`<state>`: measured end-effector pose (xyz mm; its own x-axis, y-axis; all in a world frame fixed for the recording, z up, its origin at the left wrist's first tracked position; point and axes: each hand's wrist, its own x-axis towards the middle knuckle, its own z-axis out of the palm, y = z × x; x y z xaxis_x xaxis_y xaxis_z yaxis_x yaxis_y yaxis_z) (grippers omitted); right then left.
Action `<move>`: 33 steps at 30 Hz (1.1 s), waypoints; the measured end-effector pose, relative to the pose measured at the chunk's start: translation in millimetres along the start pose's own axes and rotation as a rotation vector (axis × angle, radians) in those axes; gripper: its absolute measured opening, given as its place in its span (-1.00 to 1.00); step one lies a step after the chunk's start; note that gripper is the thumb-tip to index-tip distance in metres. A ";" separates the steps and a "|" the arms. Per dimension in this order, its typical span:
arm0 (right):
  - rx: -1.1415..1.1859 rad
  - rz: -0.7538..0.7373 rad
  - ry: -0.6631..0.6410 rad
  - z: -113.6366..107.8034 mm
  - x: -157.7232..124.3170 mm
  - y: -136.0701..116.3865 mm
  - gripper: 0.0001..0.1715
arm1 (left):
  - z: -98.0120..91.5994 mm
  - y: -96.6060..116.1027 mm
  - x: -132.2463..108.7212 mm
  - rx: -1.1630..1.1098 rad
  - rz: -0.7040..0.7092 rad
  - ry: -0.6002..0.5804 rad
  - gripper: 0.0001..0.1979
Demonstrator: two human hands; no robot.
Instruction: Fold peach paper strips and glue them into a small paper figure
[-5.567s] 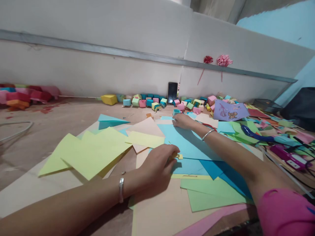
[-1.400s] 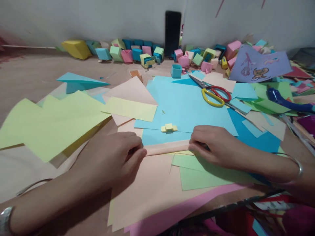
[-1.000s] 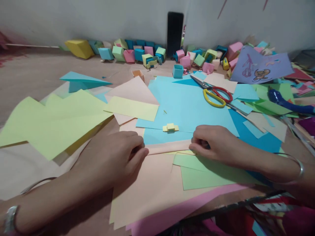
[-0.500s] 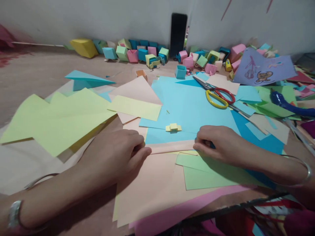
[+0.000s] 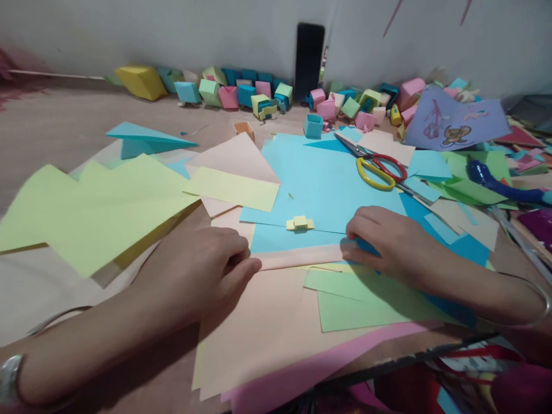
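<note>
A narrow folded strip of peach paper (image 5: 302, 256) lies across the stack of sheets, with one of my hands at each end. My left hand (image 5: 202, 270) is closed, its thumb and curled fingers pinching the strip's left end. At the right end, my right hand (image 5: 379, 241) has its thumb and bent fingertips on the strip, and its fingers hide that end. A small folded yellow paper piece (image 5: 300, 223) sits on the blue sheet (image 5: 323, 178) just beyond the strip. Pale green paper (image 5: 366, 307) lies below my right hand.
Scissors (image 5: 375, 167) with red and yellow handles lie on the paper at right. A dark phone (image 5: 309, 63) leans upright against the wall, amid several small paper boxes (image 5: 246, 95). A creased yellow sheet (image 5: 107, 207) and a blue paper plane (image 5: 146, 141) are at left.
The fingers of my right hand have lifted and loosened a little at the strip's right end. My left hand keeps its pinch. The whole view has shifted slightly.
</note>
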<state>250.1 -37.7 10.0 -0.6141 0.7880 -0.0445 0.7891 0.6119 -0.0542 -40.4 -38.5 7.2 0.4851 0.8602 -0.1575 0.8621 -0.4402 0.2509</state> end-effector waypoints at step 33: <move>-0.261 -0.425 0.009 2.8 -17.8 -16.0 -0.84 | 21.8 17.1 -11.2 0.327 0.508 0.128 -0.86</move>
<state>248.4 -61.7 8.9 -0.8829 0.4651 -0.0638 0.4474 0.8748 0.1856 -27.9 -61.2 -7.5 0.8429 0.5374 0.0264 0.5380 -0.8418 -0.0445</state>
